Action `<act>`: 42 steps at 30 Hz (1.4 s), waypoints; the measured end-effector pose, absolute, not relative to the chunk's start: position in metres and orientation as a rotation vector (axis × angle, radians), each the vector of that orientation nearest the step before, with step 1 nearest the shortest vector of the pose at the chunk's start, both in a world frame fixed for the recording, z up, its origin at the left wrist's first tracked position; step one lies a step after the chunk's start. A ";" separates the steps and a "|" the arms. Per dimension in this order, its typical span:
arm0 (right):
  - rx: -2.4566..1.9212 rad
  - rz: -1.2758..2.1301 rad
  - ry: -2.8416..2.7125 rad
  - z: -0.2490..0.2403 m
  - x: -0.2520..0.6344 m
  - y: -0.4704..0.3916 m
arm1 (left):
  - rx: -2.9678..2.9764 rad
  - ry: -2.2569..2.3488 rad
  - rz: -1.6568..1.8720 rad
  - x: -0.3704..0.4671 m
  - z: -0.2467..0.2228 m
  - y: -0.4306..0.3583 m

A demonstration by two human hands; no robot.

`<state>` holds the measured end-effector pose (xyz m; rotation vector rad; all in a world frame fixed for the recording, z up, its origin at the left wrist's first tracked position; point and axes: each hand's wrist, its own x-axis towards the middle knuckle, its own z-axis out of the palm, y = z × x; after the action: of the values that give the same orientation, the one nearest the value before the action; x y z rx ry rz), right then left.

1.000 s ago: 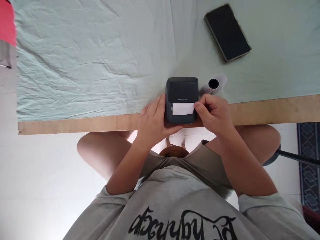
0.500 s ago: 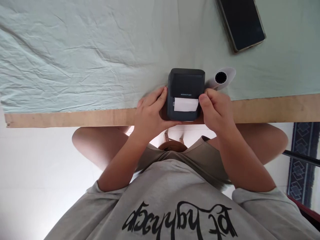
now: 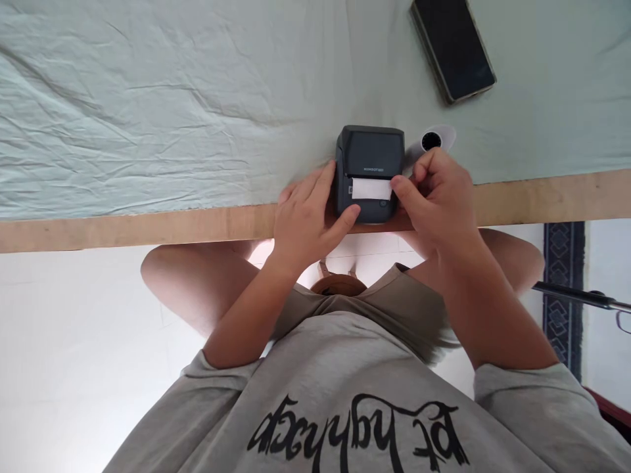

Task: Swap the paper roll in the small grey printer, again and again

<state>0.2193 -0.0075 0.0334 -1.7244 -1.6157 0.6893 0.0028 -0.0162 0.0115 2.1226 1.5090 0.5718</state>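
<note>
While the right hand [image 3: 444,203] appears to pinch the right end of a narrow strip of white paper [image 3: 371,189] between thumb and curled forefinger, the left hand [image 3: 304,220] lies spread against the left side of a dark blue-grey, boxy plastic device with rounded corners [image 3: 373,148], its thumb reaching toward the front, as though bracing it. Exactly how the right fingertips meet under the paper is hidden.

The device sits upright at the near edge of the counter, partly over a bare wooden border [image 3: 197,225]. Its lid looks closed. The strip is out through the slot and lies across the front, above a small round button [image 3: 383,203]; its upper edge meets the slot, so it seems fed out but not yet separated.

Just beyond the right hand, near the device's right side, stands a white, rounded object with a black circular face [image 3: 431,140], partly covered. Farther off, a black rectangular phone in a clear-edged case [image 3: 456,49] rests on pale green, wrinkled cloth [image 3: 236,85]. Below the counter, a round brown wooden stool [image 3: 338,285] shows between the person's knees, and a dark blue patterned rug [image 3: 562,295] lies on the floor at right.
</note>
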 end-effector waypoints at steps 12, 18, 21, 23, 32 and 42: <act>-1.641 0.546 -1.683 0.087 0.205 0.019 | 2.154 1.454 0.652 0.003 0.005 -0.016; -1.777 0.380 -2.062 0.078 0.201 0.034 | 2.180 1.460 0.667 0.003 0.005 -0.017; -1.774 0.384 -2.266 0.068 0.203 0.050 | 2.179 1.468 0.659 0.004 0.006 -0.017; -1.758 0.431 -2.417 0.064 0.205 0.064 | 2.181 1.470 0.657 0.003 0.006 -0.017; -1.781 0.518 -2.475 0.107 0.204 0.063 | 2.136 1.424 0.730 0.000 0.010 -0.019; -1.654 0.751 -1.409 0.064 0.283 0.019 | 2.169 1.422 0.750 -0.001 0.008 -0.018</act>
<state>0.2827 0.0188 0.0641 -1.6541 -1.4090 0.7507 -0.0009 -0.0177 0.0083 2.1694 1.4220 0.7505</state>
